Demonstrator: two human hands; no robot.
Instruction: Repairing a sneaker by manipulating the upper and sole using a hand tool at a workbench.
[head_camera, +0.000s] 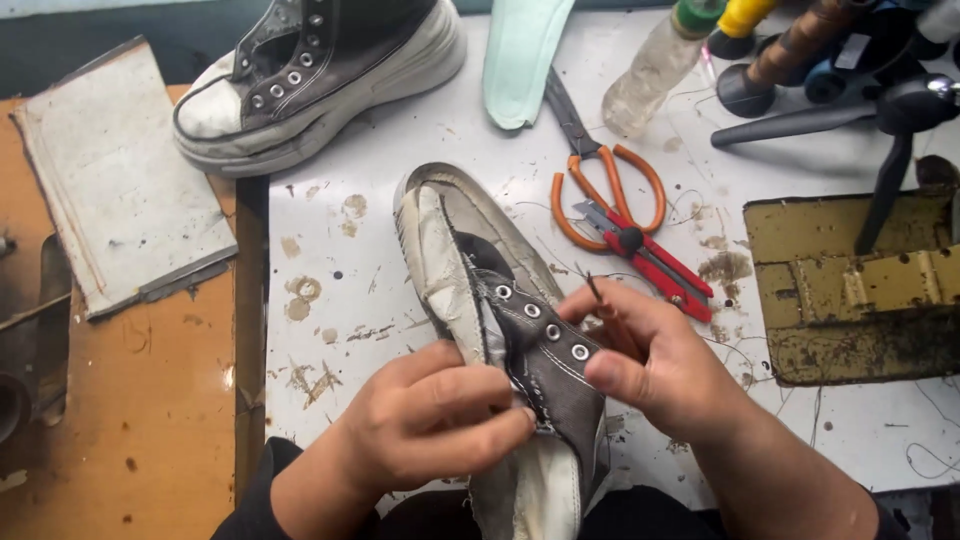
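Observation:
A worn grey canvas shoe (470, 240) with a white rubber sole lies toe away from me on the white table (330, 250). My left hand (425, 420) pinches its torn side near the eyelets. My right hand (650, 365) rests its thumb on the grey eyelet strip and holds a thin dark needle (593, 288) between the fingers, its tip pointing up.
A matching high-top shoe (310, 75) stands at the back left. Orange-handled scissors (595, 165) and a red clipper (650, 255) lie right of the shoe. A pale green insole (520, 55), a plastic bottle (650, 70), thread spools (800, 40) and a worn yellow metal plate (850, 285) occupy the right. A grey board (110, 180) lies left.

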